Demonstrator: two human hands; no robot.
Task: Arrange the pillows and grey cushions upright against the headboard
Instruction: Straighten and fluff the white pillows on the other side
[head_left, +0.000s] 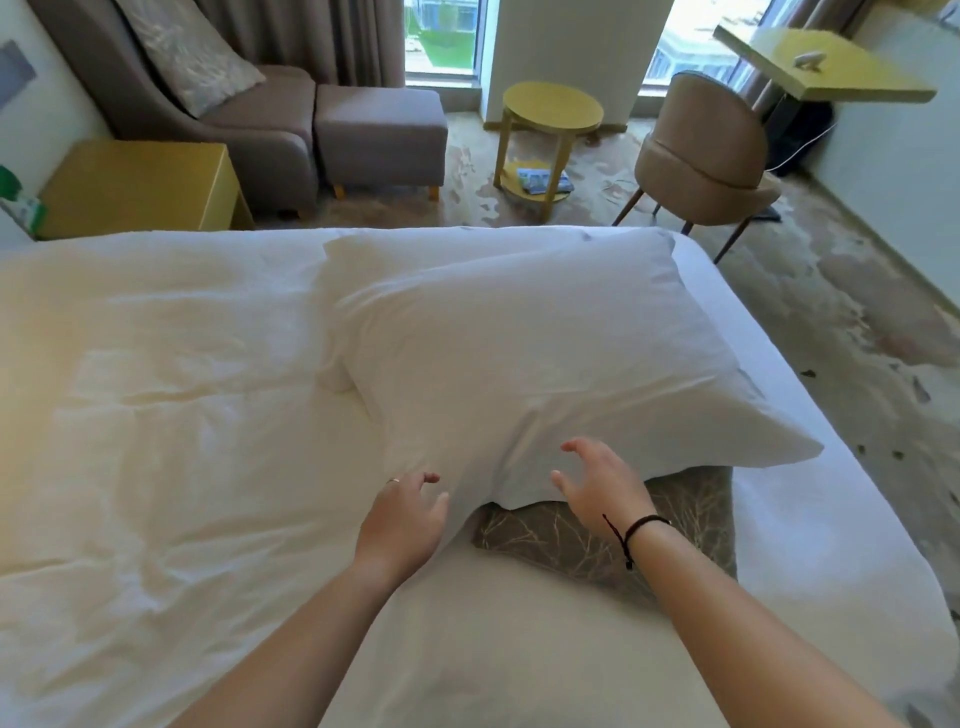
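Note:
A large white pillow (524, 358) lies flat on the white bed (171, 415), right of the middle. Its near end rests on a grey cushion (566, 545) with a pale branch pattern, which lies flat beneath it. Another white pillow's corner (337, 317) pokes out behind the large one. My left hand (402, 519) hovers at the pillow's near left edge, fingers spread and holding nothing. My right hand (602, 483), with a black cord on the wrist, is spread just above the pillow's near end. The headboard is out of view.
Past the bed's far edge stand a yellow bedside cabinet (140, 187), a grey armchair (244, 119) with a patterned cushion (187, 52) and footstool (379, 135), a round yellow side table (550, 114), a beige chair (706, 156) and a yellow desk (821, 62). Patterned carpet lies on the right.

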